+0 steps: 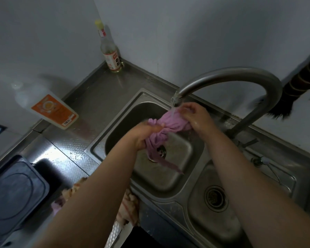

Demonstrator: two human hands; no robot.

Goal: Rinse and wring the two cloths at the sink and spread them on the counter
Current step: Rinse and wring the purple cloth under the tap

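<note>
A bunched purple cloth (170, 122) is held over the left basin of the steel sink (115, 138), under water running from the curved tap (240, 74). My left hand (145, 133) is closed round its lower part, and a wet tail hangs down over the drain. My right hand (195, 113) grips the upper end right at the stream. A second cloth, pale with pink and red marks (129, 206), lies on the counter edge in front of the sink, partly hidden under my left forearm.
A large plastic bottle with an orange label (50, 108) lies against the left wall. A glass bottle (111, 54) stands in the back corner. A black induction hob (13, 197) sits at the left. The right basin (217, 196) is beside my right forearm. A dark brush (297, 90) hangs at right.
</note>
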